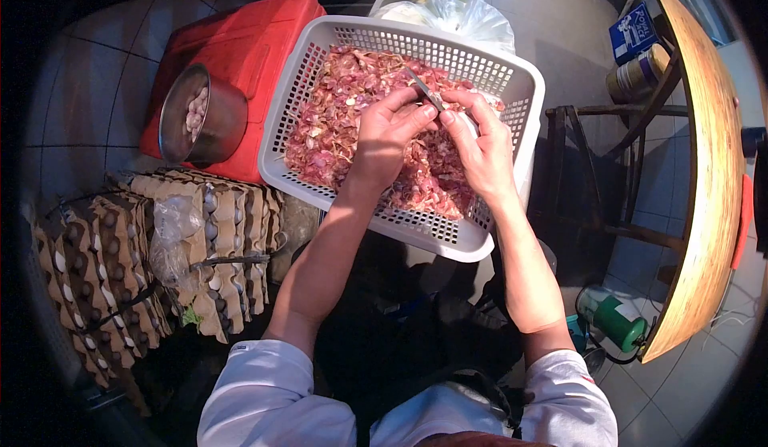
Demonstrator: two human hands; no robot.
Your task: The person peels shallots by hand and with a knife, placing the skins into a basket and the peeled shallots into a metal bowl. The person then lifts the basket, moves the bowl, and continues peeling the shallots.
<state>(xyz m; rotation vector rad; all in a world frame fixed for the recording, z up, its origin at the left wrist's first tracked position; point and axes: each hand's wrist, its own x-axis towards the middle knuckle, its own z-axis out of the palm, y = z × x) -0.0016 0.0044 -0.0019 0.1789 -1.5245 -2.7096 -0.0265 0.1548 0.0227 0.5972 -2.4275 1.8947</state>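
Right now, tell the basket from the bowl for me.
The basket is white, rectangular and perforated; the bowl is metal, round and solid-walled. The basket is heaped with reddish peels; the bowl holds some pale bulbs. The basket is far larger than the bowl. Both are open-topped.

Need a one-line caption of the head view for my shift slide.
Left hand and right hand meet at a knife above a white basket of reddish peels; steel bowl on red cooler beside it.

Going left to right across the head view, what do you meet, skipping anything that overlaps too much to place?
Stacked egg trays → metal bowl → left hand → right hand, gripping a knife → wooden table.
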